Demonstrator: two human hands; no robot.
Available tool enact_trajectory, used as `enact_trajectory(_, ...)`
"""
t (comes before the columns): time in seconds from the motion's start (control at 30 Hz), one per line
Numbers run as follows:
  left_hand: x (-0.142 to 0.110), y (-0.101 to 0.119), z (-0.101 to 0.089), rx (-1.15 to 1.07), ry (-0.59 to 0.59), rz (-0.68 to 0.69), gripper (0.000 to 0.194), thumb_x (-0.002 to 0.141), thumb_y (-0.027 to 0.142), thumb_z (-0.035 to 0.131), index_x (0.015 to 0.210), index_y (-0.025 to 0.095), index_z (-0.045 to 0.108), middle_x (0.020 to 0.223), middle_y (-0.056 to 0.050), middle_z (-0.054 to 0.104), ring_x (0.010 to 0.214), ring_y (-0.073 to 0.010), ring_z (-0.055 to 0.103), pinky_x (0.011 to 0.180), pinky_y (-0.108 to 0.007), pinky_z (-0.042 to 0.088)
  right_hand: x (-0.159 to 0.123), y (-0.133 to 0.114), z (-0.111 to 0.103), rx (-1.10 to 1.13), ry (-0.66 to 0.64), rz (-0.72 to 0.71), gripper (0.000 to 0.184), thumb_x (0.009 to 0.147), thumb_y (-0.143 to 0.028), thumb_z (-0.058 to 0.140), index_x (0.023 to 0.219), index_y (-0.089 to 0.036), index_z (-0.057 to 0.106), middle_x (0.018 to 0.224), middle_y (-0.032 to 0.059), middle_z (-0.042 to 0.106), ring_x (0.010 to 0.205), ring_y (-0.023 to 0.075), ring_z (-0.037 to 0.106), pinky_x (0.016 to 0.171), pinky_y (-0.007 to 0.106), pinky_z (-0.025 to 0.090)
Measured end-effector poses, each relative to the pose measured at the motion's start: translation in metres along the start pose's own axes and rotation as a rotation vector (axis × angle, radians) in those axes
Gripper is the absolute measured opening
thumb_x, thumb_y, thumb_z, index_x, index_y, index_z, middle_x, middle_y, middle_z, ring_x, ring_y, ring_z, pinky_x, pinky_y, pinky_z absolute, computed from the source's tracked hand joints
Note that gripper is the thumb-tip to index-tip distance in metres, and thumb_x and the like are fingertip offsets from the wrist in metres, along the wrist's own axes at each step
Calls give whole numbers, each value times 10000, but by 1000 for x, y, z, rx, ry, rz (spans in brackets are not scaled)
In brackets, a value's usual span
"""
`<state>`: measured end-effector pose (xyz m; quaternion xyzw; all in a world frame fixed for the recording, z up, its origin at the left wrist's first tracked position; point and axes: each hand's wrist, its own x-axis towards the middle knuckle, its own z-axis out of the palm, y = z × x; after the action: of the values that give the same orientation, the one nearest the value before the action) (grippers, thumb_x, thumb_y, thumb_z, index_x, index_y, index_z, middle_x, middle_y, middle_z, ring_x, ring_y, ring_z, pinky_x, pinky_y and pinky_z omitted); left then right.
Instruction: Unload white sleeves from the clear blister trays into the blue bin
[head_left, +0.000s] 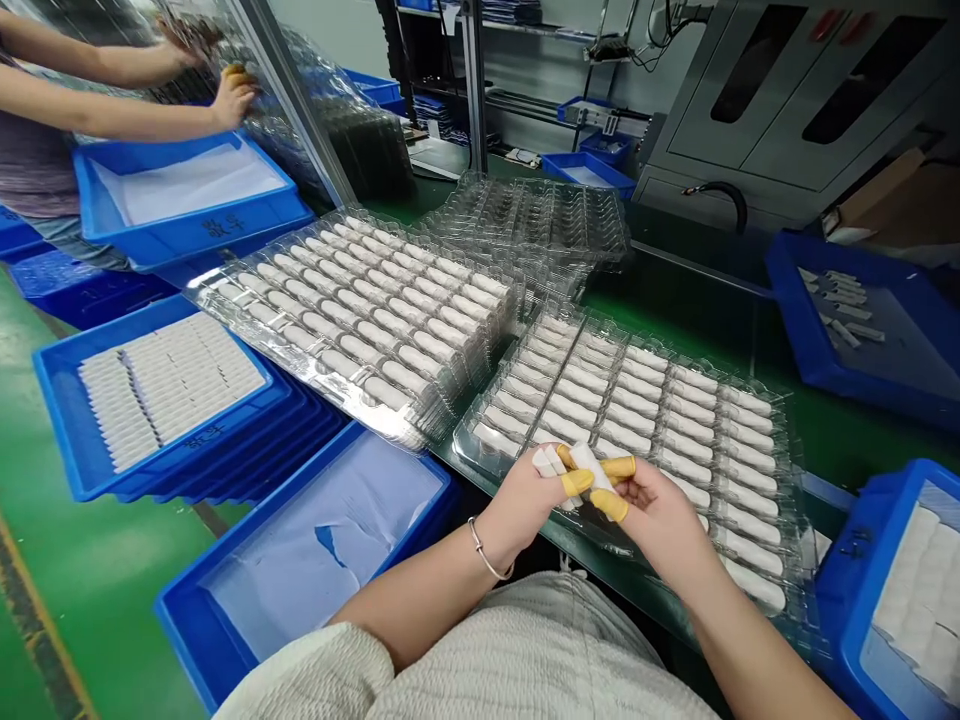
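The dark green workbench (690, 290) runs behind and under the front tray (682, 425), a clear moulded tray filled with white pieces in five visible columns. Beyond it to the right stands one grey cabinet (795, 90). Left of the front tray is one tall stack of filled clear trays (360, 310); behind it lies one untidy pile of empty clear trays (540, 220). Five blue bins sit closest around it: two to its right, (870, 320) and (862, 570), and three to its left, (187, 190), (157, 400) and (300, 570), the middle one topping a stack. Farther left, a co-worker's two hands, (234, 98) and (187, 45), touch wrapped clear material.

Over the front tray's near edge, the left hand (525, 500) is narrowed around two small white pieces (549, 462). The right hand (660, 515) pinches one single white piece (589, 466) between yellow-covered fingertips (611, 505); that piece lies between both hands, just right of the pair, with the left fingertips against it.
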<state>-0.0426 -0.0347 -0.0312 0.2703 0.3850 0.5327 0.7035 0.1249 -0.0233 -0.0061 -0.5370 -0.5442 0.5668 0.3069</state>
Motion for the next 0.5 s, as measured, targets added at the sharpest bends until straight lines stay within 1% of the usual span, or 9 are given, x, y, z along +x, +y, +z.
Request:
enact_trajectory(0.07, 0, 0, -2, 7, 5, -12, 384, 586, 413, 869, 755, 139, 660, 664, 0, 605, 594, -105, 513, 573, -235, 391, 5, 1, -1, 43, -15, 29, 373, 720, -550, 756, 787, -193, 672, 699, 8, 622, 621, 142, 510, 570, 262, 438)
enact_trajectory(0.13, 0, 0, -5, 1, 14, -17, 381, 591, 409, 867, 770, 139, 665, 687, -9, 617, 613, -113, 527, 582, -239, 394, 9, 3, -4, 81, -2, 66, 402, 735, -586, 725, 746, -190, 658, 686, 14, 624, 600, 142, 512, 558, 267, 446)
enact_trajectory(0.17, 0, 0, -5, -6, 14, -15, 377, 594, 404, 866, 775, 141, 665, 702, -12, 623, 625, -116, 533, 591, -242, 397, 9, 3, -5, 86, 19, 72, 407, 741, -594, 713, 758, -191, 661, 692, 17, 628, 602, 146, 522, 561, 274, 457)
enact_trajectory(0.23, 0, 0, -6, -19, 15, -2, 371, 597, 395, 865, 776, 142, 661, 714, -12, 624, 642, -117, 534, 610, -244, 400, 8, 1, -7, 51, 42, 52, 392, 763, -580, 692, 855, -199, 685, 757, 32, 653, 657, 169, 564, 606, 297, 492)
enact_trajectory(0.3, -1, 1, -5, -22, 30, 3, 376, 588, 397, 869, 762, 144, 651, 701, -2, 609, 640, -114, 522, 616, -246, 397, 4, -3, -6, -80, 21, -15, 350, 774, -513, 693, 957, -214, 700, 850, 47, 667, 741, 192, 590, 672, 322, 515)
enact_trajectory(0.37, -2, 2, -4, -11, 41, 4, 395, 574, 411, 875, 743, 144, 638, 679, 9, 592, 626, -109, 504, 612, -248, 392, -1, -9, -4, -286, -26, -96, 283, 781, -411, 697, 1002, -234, 707, 896, 46, 655, 783, 200, 587, 709, 330, 517)
enact_trajectory(0.43, -2, 4, -3, -3, 47, 8, 416, 562, 427, 879, 729, 146, 623, 669, 16, 582, 618, -105, 489, 609, -249, 387, -2, -15, -2, -480, -52, -147, 233, 804, -339, 673, 1019, -256, 709, 896, 39, 636, 765, 194, 567, 692, 323, 512)
enact_trajectory(0.5, -3, 7, -4, 3, 70, 14, 429, 559, 436, 881, 726, 149, 611, 674, 17, 583, 628, -106, 490, 621, -251, 391, 1, -20, -1, -593, -63, -171, 213, 832, -318, 647, 1030, -269, 707, 904, 39, 628, 749, 191, 553, 663, 313, 508)
